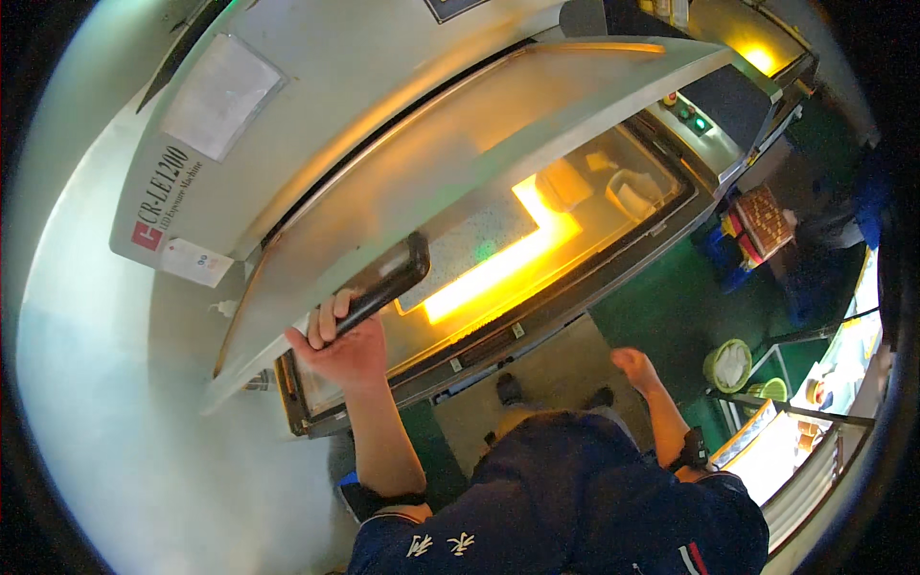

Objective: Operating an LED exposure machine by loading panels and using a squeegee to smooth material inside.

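Observation:
My left hand (347, 340) is wrapped round the black handle (398, 273) on the edge of the exposure machine's raised lid (479, 149). Under the tilted lid the glass bed (599, 225) glows yellow. A pale speckled sheet or panel (479, 249) lies on it, with the brightest light along its near and right edges. To the right, in the air beside my body, hangs my right hand (634, 367). Its fingers are curled in, and whether anything is inside them is hidden.
Green and red buttons (692, 117) sit at the machine's right end. Beyond it stands a stack of brown pieces (764, 216). Green baskets (728, 366) and a lit rack (776, 450) are at the right. A brown mat (546, 374) lies underfoot.

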`<state>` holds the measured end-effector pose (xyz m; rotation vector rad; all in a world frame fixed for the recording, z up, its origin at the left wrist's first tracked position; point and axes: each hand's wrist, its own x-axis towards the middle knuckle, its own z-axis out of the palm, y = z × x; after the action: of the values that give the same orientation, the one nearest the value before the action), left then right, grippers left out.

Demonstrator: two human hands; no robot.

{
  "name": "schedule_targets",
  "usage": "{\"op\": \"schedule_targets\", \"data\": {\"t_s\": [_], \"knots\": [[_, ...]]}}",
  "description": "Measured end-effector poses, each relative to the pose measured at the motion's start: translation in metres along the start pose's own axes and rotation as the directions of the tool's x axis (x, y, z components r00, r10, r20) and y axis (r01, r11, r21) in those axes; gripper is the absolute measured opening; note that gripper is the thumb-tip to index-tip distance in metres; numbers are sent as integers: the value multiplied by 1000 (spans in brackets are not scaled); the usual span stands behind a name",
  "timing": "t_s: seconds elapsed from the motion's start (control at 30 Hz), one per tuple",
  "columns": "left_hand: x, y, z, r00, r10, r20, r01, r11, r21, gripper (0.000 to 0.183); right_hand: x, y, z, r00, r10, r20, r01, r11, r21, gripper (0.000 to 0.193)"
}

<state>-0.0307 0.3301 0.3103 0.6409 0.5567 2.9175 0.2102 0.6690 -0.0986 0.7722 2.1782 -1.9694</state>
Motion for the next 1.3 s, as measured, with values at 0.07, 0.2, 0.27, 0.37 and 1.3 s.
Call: {"op": "schedule_targets", "data": {"t_s": [0.07, 0.2, 0.27, 0.37, 1.3], "knots": [[23, 8, 6, 999, -27, 33, 27, 1000, 8, 42, 28, -93, 27, 982, -187, -38, 190, 974, 120, 30], [66, 25, 13, 962, -232, 142, 226, 972, 56, 55, 110, -232, 78, 830, -538, -146, 484, 826, -289, 36], [85, 28, 19, 904, -360, 232, 347, 933, 96, 64, 185, -229, 88, 796, -589, -139, 376, 661, -649, 63], [106, 62, -32, 701, -565, 435, 365, 808, 462, 81, 235, -244, 138, 780, -471, -412, -69, 590, -805, 87], [49, 301, -492, 658, 308, -687, 567, -803, 183, 120, 311, -172, 115, 910, -102, -403, -262, 612, -746, 31]]}}
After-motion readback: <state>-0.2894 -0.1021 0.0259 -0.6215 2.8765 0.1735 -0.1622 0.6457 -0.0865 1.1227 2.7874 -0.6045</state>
